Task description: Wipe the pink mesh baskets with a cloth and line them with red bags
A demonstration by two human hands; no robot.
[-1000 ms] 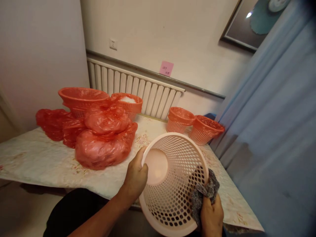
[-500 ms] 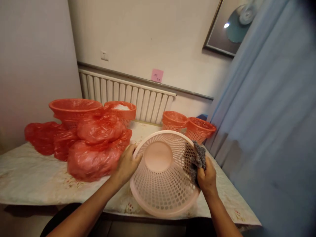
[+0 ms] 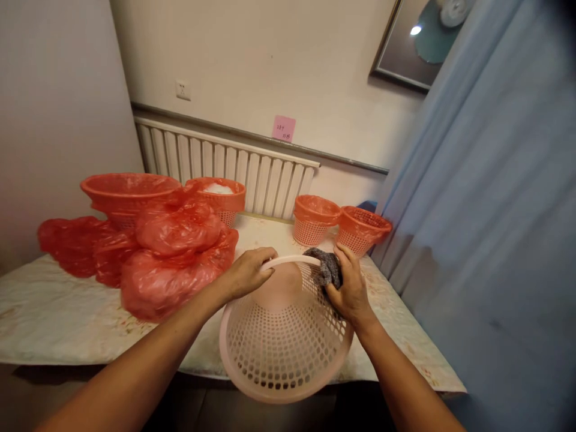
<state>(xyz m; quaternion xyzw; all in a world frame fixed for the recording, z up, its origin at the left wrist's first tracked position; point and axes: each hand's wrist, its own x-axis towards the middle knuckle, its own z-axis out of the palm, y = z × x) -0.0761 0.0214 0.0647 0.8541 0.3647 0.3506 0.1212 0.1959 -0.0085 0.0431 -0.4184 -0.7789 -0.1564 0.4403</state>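
A pale pink perforated basket is tilted so that its wide mouth faces me, over the near edge of the table. My left hand grips its rim at the upper left, fingers wrapped over the edge. On the upper right, my right hand holds a dark grey cloth against the basket's rim and side. Part of the cloth shows behind the holes of the wall.
Red plastic bags lie bunched on the table at the left, before two red-lined baskets. Two smaller red-lined baskets stand at the back right. A blue curtain hangs on the right; a radiator is behind.
The basket has tipped further, its upper rim now nearer to edge-on. My right hand and the cloth have moved left and up along the rim; my left hand has shifted right and up.
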